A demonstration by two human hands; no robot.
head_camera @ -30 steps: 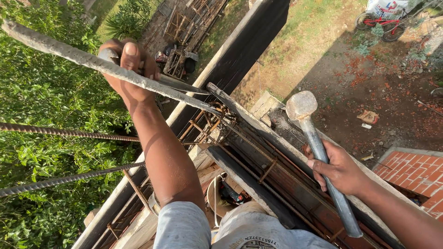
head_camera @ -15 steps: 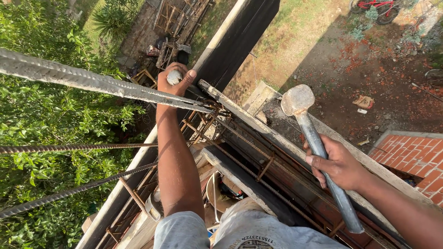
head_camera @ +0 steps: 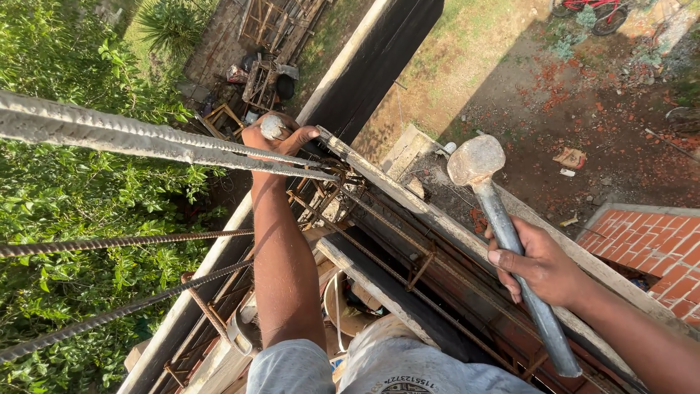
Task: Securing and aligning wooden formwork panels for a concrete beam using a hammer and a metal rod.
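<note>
Far left, green bushes [head_camera: 65,190] fill the drop below, and four rebars [head_camera: 146,146] cross from the left edge toward the middle: two thick cement-crusted ones high up, two thinner ones lower.

The left hand [head_camera: 273,142] is stretched forward with its fingers curled shut around a small grey rounded piece [head_camera: 274,127], which sticks up out of the fist; what the piece is cannot be told. The two thick rebars pass just under the wrist side of those fingers, and their tips end just right of the hand at a rusty rebar cage [head_camera: 343,193]. Beyond the fingertips, far below, lies a pile of scrap wood [head_camera: 273,44].

Right of the fist a dark beam [head_camera: 372,62] runs away up the picture, and a pale plank [head_camera: 437,219] slants down to the right over the cage.

The right hand [head_camera: 539,266] has its fingers wrapped tight round the shaft of a hammer [head_camera: 510,241]. The cement-caked head stands above the fingers, the shaft end below the palm. Right of this hand are red bricks [head_camera: 649,237].
</note>
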